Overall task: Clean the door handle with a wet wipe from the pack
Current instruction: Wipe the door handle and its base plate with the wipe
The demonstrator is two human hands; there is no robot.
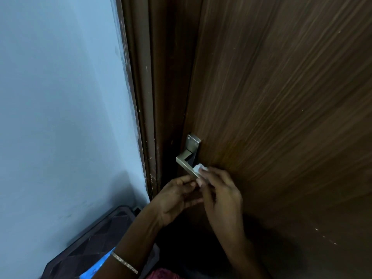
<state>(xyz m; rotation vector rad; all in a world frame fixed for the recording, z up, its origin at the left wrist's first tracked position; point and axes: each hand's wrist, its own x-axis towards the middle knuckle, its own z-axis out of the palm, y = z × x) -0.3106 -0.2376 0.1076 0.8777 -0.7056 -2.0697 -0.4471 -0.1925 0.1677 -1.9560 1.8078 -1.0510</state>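
A brushed-metal lever door handle (pixel 184 163) on its plate sits at the left edge of a dark brown wooden door (pixel 281 97). My right hand (pixel 220 195) presses a small bunched white wet wipe (pixel 198 169) against the free end of the lever. My left hand (pixel 175 200) is cupped just below and left of the lever end, fingers curled toward the right hand; whether it touches the handle or the wipe is unclear. A blue item (pixel 98 262), possibly the wipe pack, shows under my left forearm.
A pale blue wall (pixel 60 117) fills the left side, meeting the brown door frame (pixel 149 97). A dark ridged plastic object (pixel 96 242) stands at the lower left by the wall. A thin bracelet (pixel 124 262) is on my left wrist.
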